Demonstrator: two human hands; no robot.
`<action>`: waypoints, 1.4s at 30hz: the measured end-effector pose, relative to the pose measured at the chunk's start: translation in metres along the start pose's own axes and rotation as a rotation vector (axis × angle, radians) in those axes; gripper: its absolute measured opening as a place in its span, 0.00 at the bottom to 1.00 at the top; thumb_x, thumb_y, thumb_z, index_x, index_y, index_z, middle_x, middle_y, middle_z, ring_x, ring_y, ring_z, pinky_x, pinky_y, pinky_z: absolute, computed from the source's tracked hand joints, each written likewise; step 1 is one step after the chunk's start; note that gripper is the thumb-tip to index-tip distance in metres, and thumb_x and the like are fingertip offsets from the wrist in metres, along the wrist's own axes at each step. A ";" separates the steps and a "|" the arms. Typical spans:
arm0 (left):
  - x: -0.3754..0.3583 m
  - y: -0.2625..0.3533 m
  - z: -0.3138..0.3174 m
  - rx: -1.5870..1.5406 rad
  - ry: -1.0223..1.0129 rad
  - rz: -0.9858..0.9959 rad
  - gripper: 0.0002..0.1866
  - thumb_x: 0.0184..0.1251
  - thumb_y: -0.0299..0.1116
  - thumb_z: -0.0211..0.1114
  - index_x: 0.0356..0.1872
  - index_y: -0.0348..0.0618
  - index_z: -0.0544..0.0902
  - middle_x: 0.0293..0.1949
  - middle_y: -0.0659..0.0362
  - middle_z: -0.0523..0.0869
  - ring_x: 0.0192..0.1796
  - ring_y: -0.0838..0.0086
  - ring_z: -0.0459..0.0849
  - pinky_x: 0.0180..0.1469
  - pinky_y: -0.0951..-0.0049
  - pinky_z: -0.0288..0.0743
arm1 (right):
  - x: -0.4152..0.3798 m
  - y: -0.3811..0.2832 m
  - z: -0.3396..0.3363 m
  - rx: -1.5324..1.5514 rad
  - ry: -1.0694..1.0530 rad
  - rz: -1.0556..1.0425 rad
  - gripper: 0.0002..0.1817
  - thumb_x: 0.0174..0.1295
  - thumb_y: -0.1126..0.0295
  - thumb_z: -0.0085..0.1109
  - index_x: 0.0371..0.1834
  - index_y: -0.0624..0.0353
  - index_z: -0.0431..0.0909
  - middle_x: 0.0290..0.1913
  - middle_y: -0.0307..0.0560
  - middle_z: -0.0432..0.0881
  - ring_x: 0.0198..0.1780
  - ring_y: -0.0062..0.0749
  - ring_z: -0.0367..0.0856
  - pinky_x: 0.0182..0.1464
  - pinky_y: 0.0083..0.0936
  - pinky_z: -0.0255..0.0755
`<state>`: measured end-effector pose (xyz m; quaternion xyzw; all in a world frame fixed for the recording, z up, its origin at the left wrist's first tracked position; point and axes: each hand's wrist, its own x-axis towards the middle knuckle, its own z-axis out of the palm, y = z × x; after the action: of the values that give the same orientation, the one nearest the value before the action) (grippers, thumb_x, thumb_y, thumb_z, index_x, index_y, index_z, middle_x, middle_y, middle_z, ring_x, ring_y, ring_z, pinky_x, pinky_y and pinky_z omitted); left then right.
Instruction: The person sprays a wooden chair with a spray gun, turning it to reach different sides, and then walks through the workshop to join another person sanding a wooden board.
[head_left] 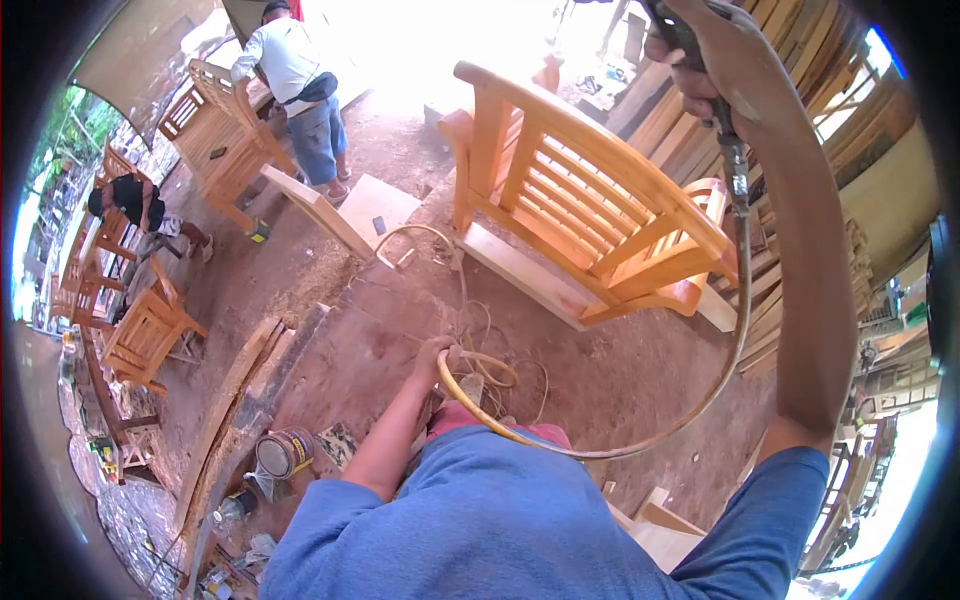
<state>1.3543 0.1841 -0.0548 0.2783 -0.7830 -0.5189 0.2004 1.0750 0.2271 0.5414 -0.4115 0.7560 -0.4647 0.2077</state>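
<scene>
Two closed grips, right hand (718, 50) on hose-fed tool (678, 33), left hand (432, 360) on hose (600, 456), are seemingly readying work beside the slatted wooden seat (592, 198), needing slack next.

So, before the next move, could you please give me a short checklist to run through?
1. Tool gripped by the right hand: ok.
2. Hose running up to the tool: ok.
3. Left hand at the hose: ok.
4. Ground clear of loose loops: not ok, some lie near the left hand.
5. Tool's far end pointing safely: cannot tell, the picture's edge cuts it off.
</scene>
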 end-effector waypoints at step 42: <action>0.120 0.215 0.347 0.705 -0.616 0.086 0.20 0.51 0.47 0.66 0.30 0.38 0.87 0.30 0.40 0.85 0.36 0.47 0.86 0.39 0.52 0.79 | -0.504 0.442 -0.409 -0.048 0.909 0.653 0.13 0.69 0.62 0.60 0.38 0.63 0.83 0.30 0.34 0.80 0.29 0.14 0.70 0.32 0.17 0.63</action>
<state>1.0048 0.4160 0.0149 0.1298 -0.9454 -0.2707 -0.1265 0.8906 0.9569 0.3178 0.0810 0.8680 -0.4897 -0.0155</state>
